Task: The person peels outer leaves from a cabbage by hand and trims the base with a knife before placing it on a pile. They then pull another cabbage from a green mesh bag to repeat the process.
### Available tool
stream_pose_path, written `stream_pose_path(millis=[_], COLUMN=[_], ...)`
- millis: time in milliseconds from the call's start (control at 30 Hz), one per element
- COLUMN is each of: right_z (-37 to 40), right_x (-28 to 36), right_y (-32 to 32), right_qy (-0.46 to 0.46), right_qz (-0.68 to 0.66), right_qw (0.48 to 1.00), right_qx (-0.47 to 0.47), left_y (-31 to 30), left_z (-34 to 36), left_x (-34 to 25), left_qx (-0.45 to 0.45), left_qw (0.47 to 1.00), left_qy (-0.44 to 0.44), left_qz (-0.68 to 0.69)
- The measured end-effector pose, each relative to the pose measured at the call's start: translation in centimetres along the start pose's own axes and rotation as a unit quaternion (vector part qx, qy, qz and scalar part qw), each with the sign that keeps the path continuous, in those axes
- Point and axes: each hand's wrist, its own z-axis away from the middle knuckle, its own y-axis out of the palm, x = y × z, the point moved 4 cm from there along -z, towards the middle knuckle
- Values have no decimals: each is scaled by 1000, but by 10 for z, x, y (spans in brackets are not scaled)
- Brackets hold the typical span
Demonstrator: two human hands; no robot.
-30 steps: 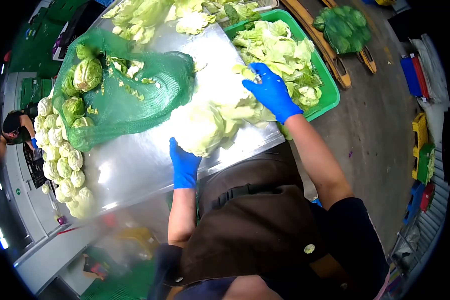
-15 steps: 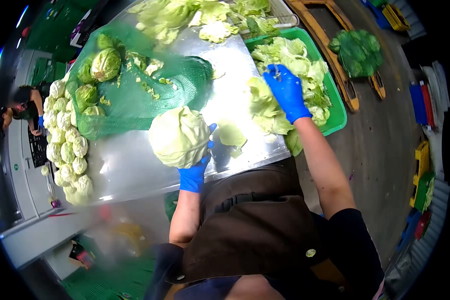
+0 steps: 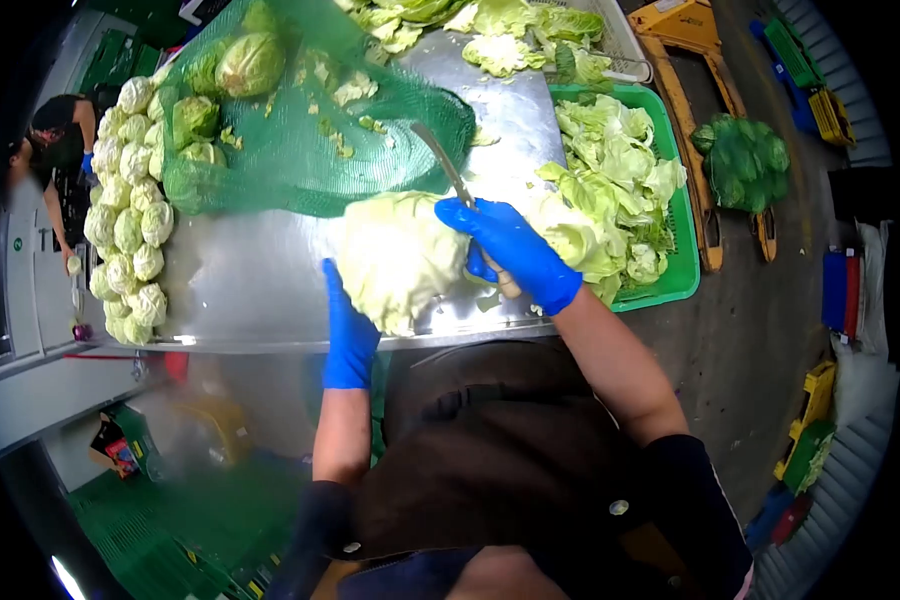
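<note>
A pale, stripped cabbage (image 3: 395, 262) rests in my left hand (image 3: 350, 335), its blue-gloved fingers supporting it from the left and below. My right hand (image 3: 518, 252), also gloved in blue, grips a knife (image 3: 438, 152) whose blade points up and away beyond the cabbage. The wooden handle shows below my fist, and the fist is close against the cabbage's right side. Under both hands lies a metal table (image 3: 240, 285). Behind the cabbage spreads a green net bag (image 3: 410, 125) with whole cabbages (image 3: 250, 65) in it.
Trimmed cabbages (image 3: 128, 230) are stacked along the table's left end. A green crate (image 3: 692, 275) full of loose leaves (image 3: 610, 150) stands at the right. Beyond it are a yellow pallet truck (image 3: 710, 225) and a filled net bag (image 3: 745, 165). Another person (image 3: 65, 130) works far left.
My right hand has moved from the leaf crate to the cabbage, and the knife now shows clearly in it. The cabbage has shifted slightly right in my left hand. The view has shifted.
</note>
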Motion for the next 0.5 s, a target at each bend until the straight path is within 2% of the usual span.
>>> stream_pose_path(millis=[33, 67, 133, 200, 267, 333, 400, 500], right_z=[14, -1, -7, -22, -27, -25, -27, -20], right_x=[10, -21, -45, -71, -101, -131, -156, -122], right_y=[16, 10, 12, -2, -22, -44, -92, -142], right_qy=[82, 66, 90, 12, 27, 125, 76, 37], right_qz=[8, 68, 91, 86, 90, 110, 84, 62], right_qw=[996, 995, 991, 996, 995, 985, 990, 981], right_qx=[-23, -31, -47, 13, 10, -55, -83, -179], left_y=[0, -4, -30, -42, -36, -34, -41, -51], left_z=[4, 7, 9, 5, 5, 3, 2, 1], left_x=[-1, -2, 10, 15, 18, 10, 3, -11], left_qx=[3, 8, -13, -1, 39, 65, 104, 52], left_qw=[999, 996, 1000, 999, 958, 944, 918, 906], left_qy=[-17, -32, 8, 4, -39, -33, -29, -45], left_qz=[44, 87, -22, 41, 281, 323, 381, 417])
